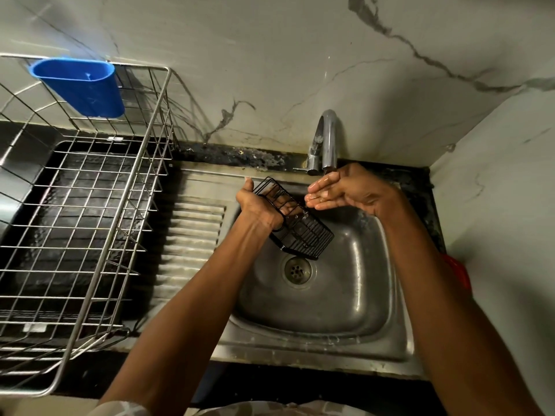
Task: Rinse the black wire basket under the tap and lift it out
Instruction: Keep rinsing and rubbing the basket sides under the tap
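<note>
So the black wire basket [295, 226] is tilted over the sink [372, 298], above and just behind the drain [298, 270]. The left hand [258, 205] is clamped on its upper end, fingers poking through the wires, so part of the mesh is hidden behind the palm. The right hand [342, 190] is cupped open under the tap [327, 139] spout, wet, holding nothing. Can't really make out the water stream itself. An empty steel dish rack [90, 205] with a blue cup [81, 87] sits to the left, cut off at the frame edge.
</note>
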